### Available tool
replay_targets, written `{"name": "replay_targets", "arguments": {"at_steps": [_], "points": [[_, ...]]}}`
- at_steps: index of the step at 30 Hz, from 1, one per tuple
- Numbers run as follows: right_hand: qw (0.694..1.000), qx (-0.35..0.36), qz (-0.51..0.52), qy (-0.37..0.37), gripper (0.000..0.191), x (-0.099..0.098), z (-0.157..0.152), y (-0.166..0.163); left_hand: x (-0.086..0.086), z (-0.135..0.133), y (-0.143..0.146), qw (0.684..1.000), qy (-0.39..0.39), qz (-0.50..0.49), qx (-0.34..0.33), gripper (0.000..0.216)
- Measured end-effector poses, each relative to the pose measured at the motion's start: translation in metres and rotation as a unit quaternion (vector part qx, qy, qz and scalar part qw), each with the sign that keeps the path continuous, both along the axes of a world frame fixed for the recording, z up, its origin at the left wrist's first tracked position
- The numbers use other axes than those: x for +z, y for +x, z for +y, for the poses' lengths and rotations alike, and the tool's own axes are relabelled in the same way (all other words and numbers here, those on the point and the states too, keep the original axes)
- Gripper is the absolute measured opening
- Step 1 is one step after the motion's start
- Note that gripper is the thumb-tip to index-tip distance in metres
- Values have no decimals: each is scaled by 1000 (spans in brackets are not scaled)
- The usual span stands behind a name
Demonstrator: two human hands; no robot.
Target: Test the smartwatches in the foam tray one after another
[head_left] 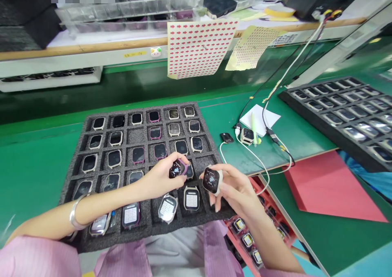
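A grey foam tray (pixel 150 217) reaches from the edge of the green worktop (pixel 33 154) toward the seated person's lap, between pink sleeves (pixel 36 258). It is divided into square pockets, most holding a strapless watch with a pale, black or purple frame. In the nearest row, several watches show bright white screens.

Over the tray, the left hand (pixel 165 175), a silver bracelet (pixel 73 215) on its wrist, has its grip closed around a purple-framed watch (pixel 175 170), thumb and fingers pinching the sides. Near it, at the tray's right edge, the right hand (pixel 237 185) has its grip curled around a pale-framed watch (pixel 212 180). Both held screens are lit and dark-faced.

Low on the right, partly behind the right forearm, a red crate (pixel 234 234) holds rows of small square items.

Beyond the tray, another watch (pixel 246 135) sits on the worktop beside cables, a light-green pen (pixel 253 123) and white paper (pixel 269 123). Farther right, a black tray (pixel 318 127) carries rows of watches. At the back, a shelf (pixel 122 47) bears clear plastic trays (pixel 128 9); purple shapes show through.
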State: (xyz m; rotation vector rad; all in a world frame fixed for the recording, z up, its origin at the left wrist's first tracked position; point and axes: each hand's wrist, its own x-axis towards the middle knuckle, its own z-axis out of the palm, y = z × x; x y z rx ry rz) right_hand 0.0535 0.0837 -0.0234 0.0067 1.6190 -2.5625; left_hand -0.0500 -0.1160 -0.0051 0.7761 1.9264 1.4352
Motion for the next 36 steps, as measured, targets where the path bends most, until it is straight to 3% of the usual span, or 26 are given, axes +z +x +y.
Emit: {"name": "replay_targets", "arguments": {"at_steps": [12,16,22,36], "points": [[1000,-22,-8,11,30,4,0,1,2,-1,-2,1000,-2,3,-10,24],[998,-58,-20,26,32,7,-2,2,1,-1,-2,1000,17,-23,-3,24],[999,-21,3,25,33,1,3,-2,-2,-2,-4,1000,18,6,4,26],[998,-50,-17,19,34,8,-2,0,1,-3,-4,1000,-1,26,4,27]]}}
